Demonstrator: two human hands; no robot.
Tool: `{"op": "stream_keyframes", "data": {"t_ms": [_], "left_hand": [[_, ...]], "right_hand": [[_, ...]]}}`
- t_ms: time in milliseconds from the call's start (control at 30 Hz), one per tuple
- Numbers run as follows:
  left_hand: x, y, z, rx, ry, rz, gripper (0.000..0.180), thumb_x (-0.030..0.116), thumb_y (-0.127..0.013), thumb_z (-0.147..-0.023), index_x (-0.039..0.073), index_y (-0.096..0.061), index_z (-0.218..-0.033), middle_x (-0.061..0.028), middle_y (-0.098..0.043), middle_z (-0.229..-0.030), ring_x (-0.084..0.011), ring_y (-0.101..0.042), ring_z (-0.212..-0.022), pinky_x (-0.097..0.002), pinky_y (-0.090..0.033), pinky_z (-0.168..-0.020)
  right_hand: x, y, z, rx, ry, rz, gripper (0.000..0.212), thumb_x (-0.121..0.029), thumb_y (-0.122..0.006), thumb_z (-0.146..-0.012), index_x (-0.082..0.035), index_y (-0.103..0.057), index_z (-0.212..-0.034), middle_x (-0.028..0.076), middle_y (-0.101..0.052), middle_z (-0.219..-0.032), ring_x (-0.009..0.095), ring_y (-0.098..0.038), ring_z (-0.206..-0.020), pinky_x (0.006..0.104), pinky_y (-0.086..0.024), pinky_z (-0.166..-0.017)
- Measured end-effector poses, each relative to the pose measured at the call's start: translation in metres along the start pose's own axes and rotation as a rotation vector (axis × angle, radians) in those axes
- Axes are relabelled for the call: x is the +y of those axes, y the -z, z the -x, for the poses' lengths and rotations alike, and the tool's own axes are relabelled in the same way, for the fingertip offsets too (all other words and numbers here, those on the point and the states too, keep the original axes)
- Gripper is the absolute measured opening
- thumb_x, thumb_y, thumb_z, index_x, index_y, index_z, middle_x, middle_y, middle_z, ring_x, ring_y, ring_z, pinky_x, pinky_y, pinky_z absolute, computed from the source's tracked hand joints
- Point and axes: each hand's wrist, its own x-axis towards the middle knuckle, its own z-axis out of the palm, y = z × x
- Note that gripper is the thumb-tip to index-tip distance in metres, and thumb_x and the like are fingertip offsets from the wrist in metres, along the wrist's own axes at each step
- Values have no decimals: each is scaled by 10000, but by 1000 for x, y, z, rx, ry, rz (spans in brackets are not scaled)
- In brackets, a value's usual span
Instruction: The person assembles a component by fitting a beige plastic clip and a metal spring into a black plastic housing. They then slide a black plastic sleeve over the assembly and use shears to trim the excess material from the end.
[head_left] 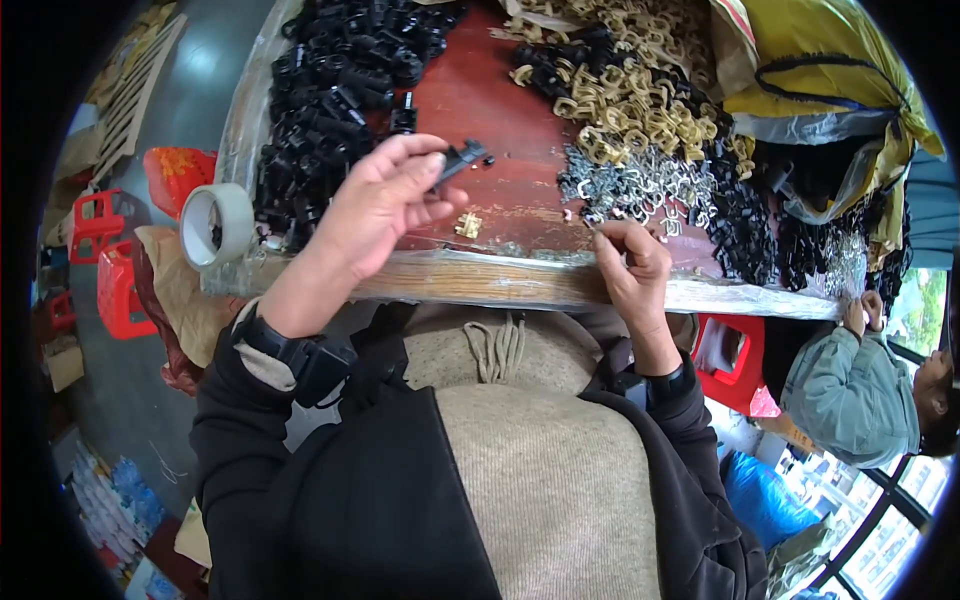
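Observation:
My left hand [385, 205] is raised over the near left part of the red tabletop, fingers closed on a small black plastic part [462, 160] that points away to the right. Close to the table's near edge, my right hand [637, 265] is pinched, thumb against forefinger. Whatever it may hold is too small to make out. Just beyond it spreads a pile of small silver metal pieces [640, 185], some hook-shaped. Between the hands a little gold-coloured piece [468, 224] lies on the table [500, 120].
Black plastic parts [330, 110] heap up along the left side, gold curved pieces [630, 80] at the back right, small black pieces [740, 230] farther right. A tape roll [217, 226] sits at the left corner. A yellow sack [830, 55] stands right; another person [850, 385] works beyond.

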Motion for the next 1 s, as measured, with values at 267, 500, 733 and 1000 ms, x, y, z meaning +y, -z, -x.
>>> {"op": "stream_keyframes", "data": {"t_ms": [267, 500, 733, 1000], "left_hand": [[-36, -69, -29, -206, 407, 192, 285, 129, -451, -890, -17, -447, -1135, -102, -546, -1049, -191, -579, -899, -290, -486, -802], [-50, -83, -42, -267, 543, 216, 268, 131, -451, -891, -10, -465, -1118, -93, -555, -1032, -171, -577, -876, -291, -486, -798], [-55, -87, -34, -300, 542, 54, 291, 148, -462, -889, -3, -468, -1138, -70, -555, -1021, -145, -565, -900, -279, -484, -793], [-50, -77, -10, -378, 470, -40, 288, 164, -489, -882, -21, -512, -1102, -63, -558, -991, -122, -554, -879, -259, -481, -767]], "right_hand": [[-9, 10, -16, 33, 298, 84, 123, 13, -647, -676, -31, -595, -779, 54, -529, -715, 173, -515, -675, 243, -379, -564], [-1, 26, -11, -6, 315, 263, 215, 18, -665, -606, -58, -581, -789, 70, -525, -879, 238, -501, -828, 318, -358, -706], [-4, 24, -6, -31, 345, 243, 229, 15, -667, -577, -70, -561, -762, 78, -519, -955, 254, -495, -898, 350, -330, -762], [-32, 19, -1, -188, 262, 239, 208, 16, -672, -558, -60, -552, -710, 72, -525, -943, 243, -495, -906, 345, -326, -784]]}}
